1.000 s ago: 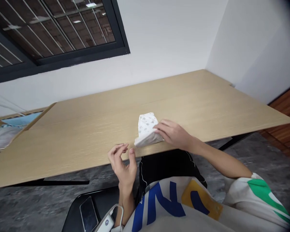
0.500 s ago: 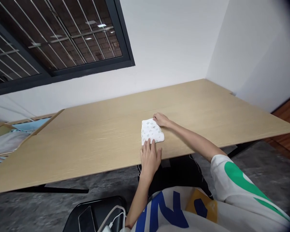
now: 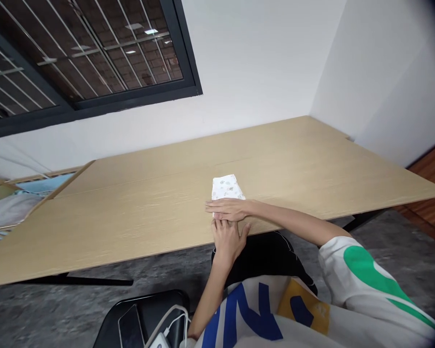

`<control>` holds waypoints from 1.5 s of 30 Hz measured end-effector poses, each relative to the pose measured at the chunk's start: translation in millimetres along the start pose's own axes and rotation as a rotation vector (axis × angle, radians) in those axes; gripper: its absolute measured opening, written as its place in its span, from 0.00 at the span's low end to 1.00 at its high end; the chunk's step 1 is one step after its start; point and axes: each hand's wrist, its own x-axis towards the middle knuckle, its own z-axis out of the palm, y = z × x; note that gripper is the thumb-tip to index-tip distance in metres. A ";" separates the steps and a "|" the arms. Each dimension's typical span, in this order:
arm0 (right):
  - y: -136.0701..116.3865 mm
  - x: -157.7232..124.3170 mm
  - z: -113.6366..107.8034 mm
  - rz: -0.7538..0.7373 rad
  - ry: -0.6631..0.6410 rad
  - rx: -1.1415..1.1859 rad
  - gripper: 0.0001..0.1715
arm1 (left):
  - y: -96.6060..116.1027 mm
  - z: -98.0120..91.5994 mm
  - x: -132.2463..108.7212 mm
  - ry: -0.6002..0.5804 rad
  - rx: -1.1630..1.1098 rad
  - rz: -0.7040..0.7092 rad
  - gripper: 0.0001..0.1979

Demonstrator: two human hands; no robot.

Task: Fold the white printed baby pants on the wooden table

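Observation:
A small folded white cloth point(image 3: 225, 186) with a fine printed pattern lies flat on the wooden table point(image 3: 141, 208), close to its front edge. Across the near half of the cloth lies my right hand point(image 3: 227, 209), palm down with its fingers stretched out to the left. My left hand point(image 3: 229, 238) rests just below, its fingertips at the cloth's near edge and partly under the right hand, the thumb spread to the side. The near edge of the cloth is mostly hidden by both hands.
At the table's left end stands a box point(image 3: 25, 203) with pale blue and white fabric in it. A black chair point(image 3: 155, 309) holding a phone point(image 3: 130, 328) and a white cable is at my lower left. The wall with a barred window point(image 3: 105, 53) borders the table's far side.
My right hand has left the cloth's far right corner and moved toward me, now flat over its near half. My left hand has slid slightly nearer to me.

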 end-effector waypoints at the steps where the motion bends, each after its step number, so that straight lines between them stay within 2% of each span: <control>1: 5.9 0.1 1.2 0.027 -0.017 0.002 0.34 | 0.3 -1.4 -0.1 0.001 -0.001 0.007 0.32; 7: 46.8 4.0 -6.4 0.158 -0.030 -0.093 0.38 | 1.4 -6.5 0.1 0.014 -0.007 0.012 0.33; 13: 88.0 9.0 -28.0 0.281 0.075 -0.154 0.38 | 2.0 -4.1 -0.4 0.002 -0.013 -0.001 0.35; 17: 98.1 7.6 -37.2 0.358 0.126 -0.211 0.39 | -0.9 -6.9 0.7 0.005 0.003 0.019 0.34; 20: 84.6 -1.7 -40.2 0.344 0.213 -0.277 0.37 | -16.6 -13.0 6.2 0.002 -0.005 0.050 0.25; 24: 47.7 -28.7 -40.1 0.342 0.303 -0.327 0.32 | -47.2 -20.6 21.2 0.012 -0.105 0.120 0.19; 26: 30.2 -45.3 -37.0 0.340 0.269 -0.298 0.30 | -57.0 -20.8 29.8 0.036 -0.125 0.163 0.14; 28: 16.5 -61.3 -31.8 0.314 0.211 -0.260 0.32 | -61.0 -19.3 37.2 0.050 -0.132 0.190 0.12; 30: 5.7 -75.9 -25.8 0.278 0.183 -0.249 0.39 | -61.1 -18.6 41.6 0.044 -0.148 0.193 0.13; 32: -4.5 -88.6 -20.3 0.244 0.187 -0.252 0.40 | -59.7 -21.3 41.4 0.027 -0.188 0.189 0.13; 36: -28.0 -108.2 -11.5 0.196 0.237 -0.256 0.24 | -57.7 -40.6 26.8 -0.038 -0.344 0.222 0.13; 39: -44.9 -118.2 -6.0 0.177 0.291 -0.219 0.17 | -59.1 -58.9 12.0 -0.101 -0.439 0.239 0.13; 42: -56.3 -124.5 -3.6 0.253 0.336 -0.109 0.13 | -65.7 -67.8 4.5 -0.171 -0.492 0.212 0.11; 45: -61.9 -126.9 -6.6 0.345 0.386 0.022 0.15 | -74.3 -63.6 7.6 -0.207 -0.525 0.152 0.19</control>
